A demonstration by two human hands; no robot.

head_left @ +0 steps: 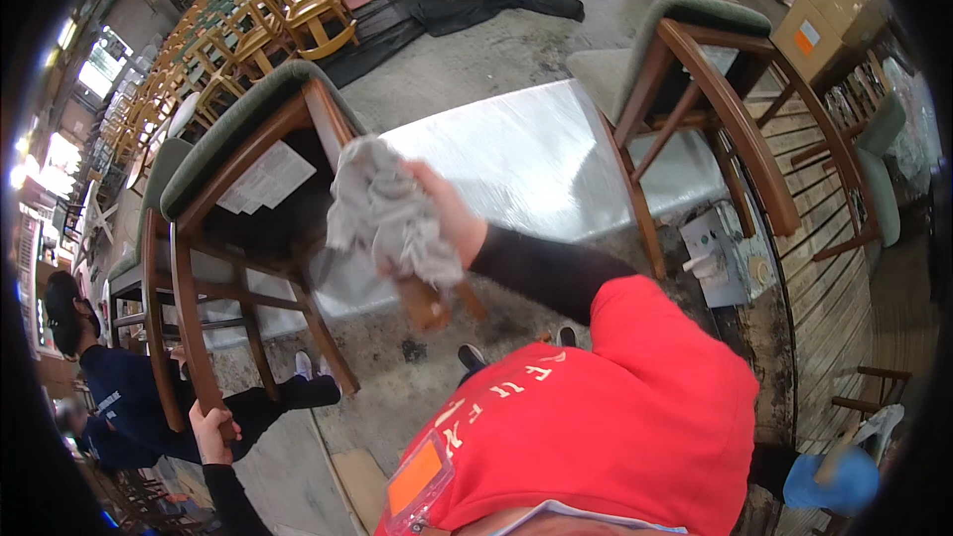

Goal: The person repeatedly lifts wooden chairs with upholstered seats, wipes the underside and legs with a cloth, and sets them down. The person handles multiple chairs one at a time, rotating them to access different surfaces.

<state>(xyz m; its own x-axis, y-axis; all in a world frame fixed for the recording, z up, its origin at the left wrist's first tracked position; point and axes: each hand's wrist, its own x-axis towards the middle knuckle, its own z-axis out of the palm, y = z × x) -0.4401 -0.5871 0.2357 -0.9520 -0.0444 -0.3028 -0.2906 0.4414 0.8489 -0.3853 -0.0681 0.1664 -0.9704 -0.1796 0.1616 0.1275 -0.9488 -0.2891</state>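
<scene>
A wooden chair [184, 288] with a grey-green padded seat lies tipped over at the left, its legs pointing toward me. My left hand [213, 432] is closed round the end of one of its legs. In my right hand [447, 213] is a crumpled grey cloth [382, 203], pressed against a wooden part of the chair. The cloth hides much of that part, and a brown leg end [422, 303] shows below it, blurred. Labels [266, 179] are stuck to the dark underside of the seat.
A plastic-wrapped surface [516, 159] lies ahead, with another tipped chair [695, 89] at its right. A co-worker [149, 387] in dark clothes bends at the left. Rows of wooden chairs [298, 0] fill the far left. Cardboard boxes [829, 20] stand far right, above a slatted platform [809, 189].
</scene>
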